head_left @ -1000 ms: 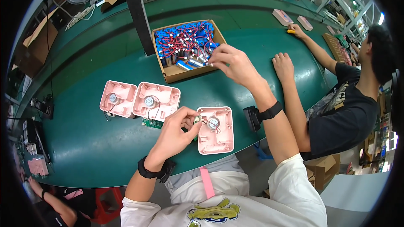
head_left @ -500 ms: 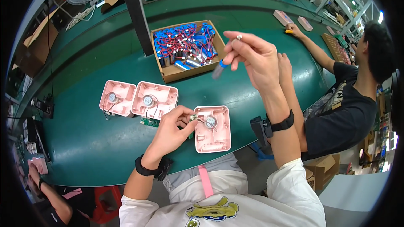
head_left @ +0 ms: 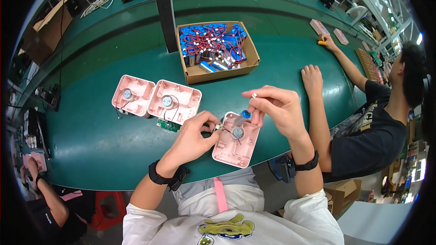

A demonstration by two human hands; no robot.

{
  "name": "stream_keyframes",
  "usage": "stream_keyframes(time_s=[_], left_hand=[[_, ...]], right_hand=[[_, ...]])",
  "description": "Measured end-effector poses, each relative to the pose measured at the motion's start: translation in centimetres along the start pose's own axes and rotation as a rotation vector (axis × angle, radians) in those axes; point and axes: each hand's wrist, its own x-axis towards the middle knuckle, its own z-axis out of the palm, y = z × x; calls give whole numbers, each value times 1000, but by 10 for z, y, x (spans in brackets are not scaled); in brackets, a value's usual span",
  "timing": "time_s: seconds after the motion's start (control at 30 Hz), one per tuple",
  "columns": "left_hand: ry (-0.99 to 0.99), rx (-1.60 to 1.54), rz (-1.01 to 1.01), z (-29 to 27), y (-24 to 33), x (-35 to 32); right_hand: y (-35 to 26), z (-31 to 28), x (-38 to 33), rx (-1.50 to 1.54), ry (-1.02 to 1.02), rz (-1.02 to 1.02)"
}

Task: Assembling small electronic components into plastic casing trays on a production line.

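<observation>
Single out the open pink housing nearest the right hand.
The pink housing between the left hand and right hand, set apart. The pair of open housings lies side by side beyond the left hand, farther from the right.

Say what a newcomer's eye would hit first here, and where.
Likely the open carton at upper middle of the green bench, full of blue cylinders and tangled red wires. Next, the right hand over the nearest pink housing, pinching a white connector, a blurred blue-ended cylinder by its lower fingers. Then two more pink housings side by side, farther left.
</observation>
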Motion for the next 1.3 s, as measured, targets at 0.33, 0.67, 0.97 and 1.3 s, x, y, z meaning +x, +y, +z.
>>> stream_keyframes(time_s=[0.33, 0.67, 0.97, 1.3], left_hand=[[53, 9, 26, 1, -5, 0], [153, 123, 248, 6, 1, -4], [202, 176, 291, 9, 3, -5], [265, 392, 442, 14, 10, -8]], right_hand=[[22, 41, -20, -582, 76, -64], [28, 65, -27, -820, 165, -140], [35, 67, -30, -876, 187, -237], [34, 69, -31, -876, 167, -253]])
